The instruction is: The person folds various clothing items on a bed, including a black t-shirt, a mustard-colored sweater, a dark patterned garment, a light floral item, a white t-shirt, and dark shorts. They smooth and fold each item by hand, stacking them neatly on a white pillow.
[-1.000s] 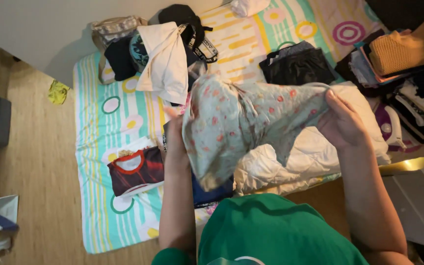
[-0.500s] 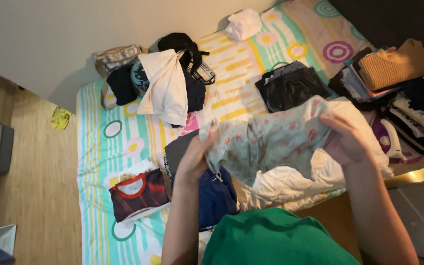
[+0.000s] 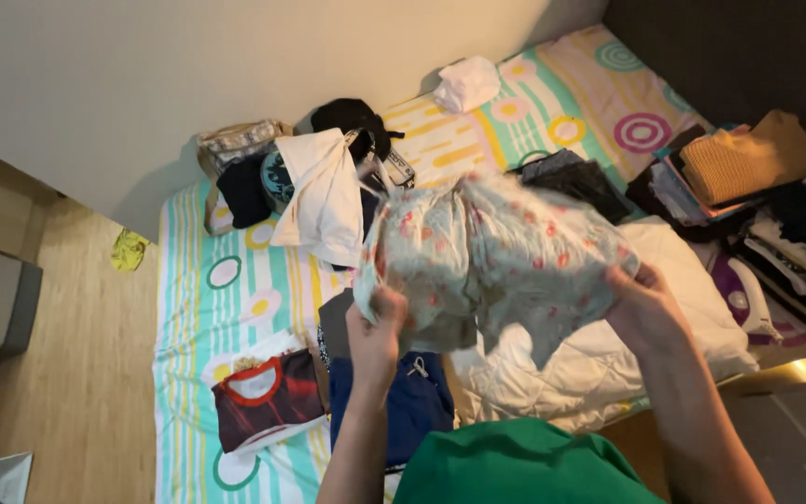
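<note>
Both hands hold up a pale floral garment [image 3: 492, 252], light blue-grey with small red flowers, above the mattress. My left hand [image 3: 377, 329] grips its lower left edge. My right hand [image 3: 644, 303] grips its lower right edge. The cloth bunches and blurs between them. Under it lie a white quilted cover [image 3: 599, 359] and blue shorts [image 3: 412, 401]. My green shirt [image 3: 515, 467] fills the bottom middle.
A striped sheet with circles [image 3: 207, 308] covers the mattress. On it lie a red and black shirt [image 3: 268, 401], a white garment [image 3: 324, 196], dark clothes [image 3: 352, 117], a bag [image 3: 235, 145] and a black folded item [image 3: 576, 182]. Folded stacks [image 3: 748, 177] stand at right. Wooden floor [image 3: 67, 373] lies left.
The floral garment has been lifted higher and bunched; both hands shifted right and up with it. The view has tilted, showing more of the mattress's far end.
</note>
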